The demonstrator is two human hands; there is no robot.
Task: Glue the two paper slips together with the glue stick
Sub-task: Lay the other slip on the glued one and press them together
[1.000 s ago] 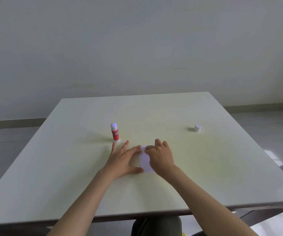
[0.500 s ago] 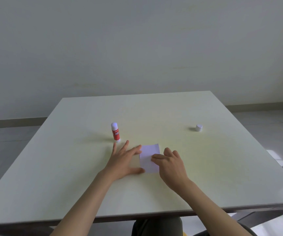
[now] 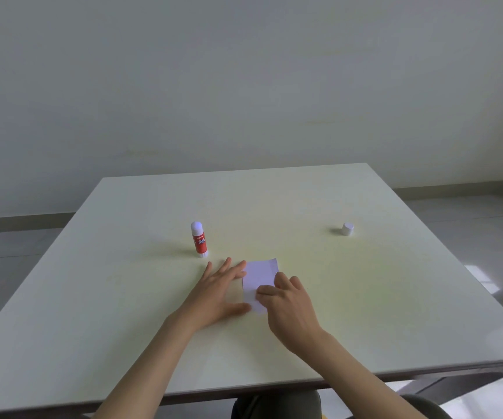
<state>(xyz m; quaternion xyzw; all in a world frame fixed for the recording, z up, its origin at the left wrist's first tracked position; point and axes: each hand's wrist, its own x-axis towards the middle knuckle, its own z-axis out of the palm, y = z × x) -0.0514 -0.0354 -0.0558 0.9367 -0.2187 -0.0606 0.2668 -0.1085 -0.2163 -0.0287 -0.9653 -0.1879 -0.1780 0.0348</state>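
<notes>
The white paper slips (image 3: 259, 275) lie flat as one stack on the pale table (image 3: 365, 313); I cannot tell the two apart. My left hand (image 3: 220, 293) rests flat with spread fingers, its fingertips and thumb on the stack's left edge. The fingertips of my right hand (image 3: 289, 306) press on the paper's near half, covering its lower right part. A red glue stick (image 3: 199, 239) stands upright without its cap, just beyond my left hand. Its white cap (image 3: 347, 228) sits alone on the table at the far right.
The table's front edge (image 3: 244, 391) runs close to my body, with a dark chair (image 3: 277, 406) below it. A bare wall (image 3: 244, 86) and grey floor (image 3: 471, 213) lie beyond the table's far edge.
My right hand has slid back toward me along the paper, from its far end to its near half, uncovering the top of the stack. The left hand has stayed in place.
</notes>
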